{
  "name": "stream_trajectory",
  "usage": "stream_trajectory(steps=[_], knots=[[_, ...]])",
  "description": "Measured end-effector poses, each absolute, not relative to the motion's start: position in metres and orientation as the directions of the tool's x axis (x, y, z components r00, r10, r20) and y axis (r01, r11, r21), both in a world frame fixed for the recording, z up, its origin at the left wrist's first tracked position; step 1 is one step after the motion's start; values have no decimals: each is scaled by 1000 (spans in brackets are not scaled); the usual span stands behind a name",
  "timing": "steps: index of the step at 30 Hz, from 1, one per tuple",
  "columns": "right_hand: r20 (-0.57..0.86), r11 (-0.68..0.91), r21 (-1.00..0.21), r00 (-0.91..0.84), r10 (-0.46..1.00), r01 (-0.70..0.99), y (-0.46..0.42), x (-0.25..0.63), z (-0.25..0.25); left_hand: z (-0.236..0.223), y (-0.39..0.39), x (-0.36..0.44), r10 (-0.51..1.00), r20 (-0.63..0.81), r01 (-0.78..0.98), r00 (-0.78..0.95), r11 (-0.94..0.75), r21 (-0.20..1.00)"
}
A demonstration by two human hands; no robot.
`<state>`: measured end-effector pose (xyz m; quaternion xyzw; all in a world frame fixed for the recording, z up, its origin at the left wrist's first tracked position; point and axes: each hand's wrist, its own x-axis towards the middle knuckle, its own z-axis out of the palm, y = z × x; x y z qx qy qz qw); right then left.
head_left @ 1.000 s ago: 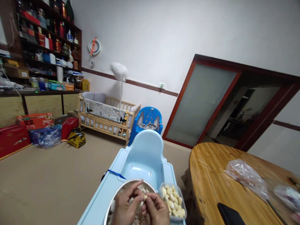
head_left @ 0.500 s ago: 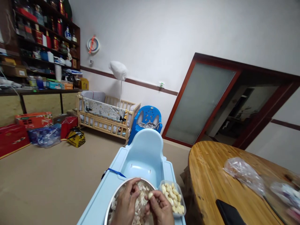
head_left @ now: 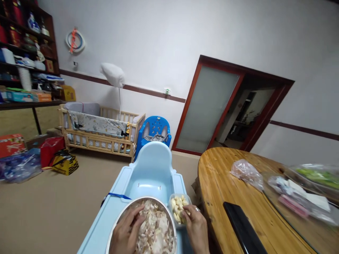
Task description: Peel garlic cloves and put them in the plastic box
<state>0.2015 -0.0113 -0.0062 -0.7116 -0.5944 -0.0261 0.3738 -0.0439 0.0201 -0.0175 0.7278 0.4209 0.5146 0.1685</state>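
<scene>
A round metal bowl (head_left: 173, 231) full of papery garlic skins (head_left: 156, 225) sits on the light blue tray of a child's high chair. My left hand (head_left: 127, 231) is over the bowl's left side, thumb and fingers apart, with nothing seen in it. Beside the bowl on the right, a clear plastic container (head_left: 171, 197) holds several peeled garlic cloves (head_left: 178, 206). My right hand (head_left: 196, 225) reaches over its right edge, thumb and fingertips pinched at a garlic clove among the others. The fingertips partly cover that clove.
A round wooden table (head_left: 212, 183) stands close on the right, bearing a black phone-like object (head_left: 243, 227), a crumpled plastic bag (head_left: 247, 173) and a covered dish of greens (head_left: 317, 176). The high chair (head_left: 152, 165) has its back ahead; a blue chair (head_left: 156, 127) and wooden crib (head_left: 100, 141) stand beyond.
My right hand has carried a peeled garlic clove from above the bowl rightward to the container. My left hand has drawn away to the left. The view has turned right.
</scene>
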Motion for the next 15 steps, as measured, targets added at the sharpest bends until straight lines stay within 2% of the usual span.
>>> stream_trajectory(steps=[6, 15], knots=[[512, -59, -438, 302, 804, 897, -16, 200, -18, -21, 20, -54, 756, 650, 405, 77, -619, 673], [583, -6, -314, 198, 788, 949, -19, 192, -24, -39, 23, -63, 853, 522, 413, 14, -481, 774]])
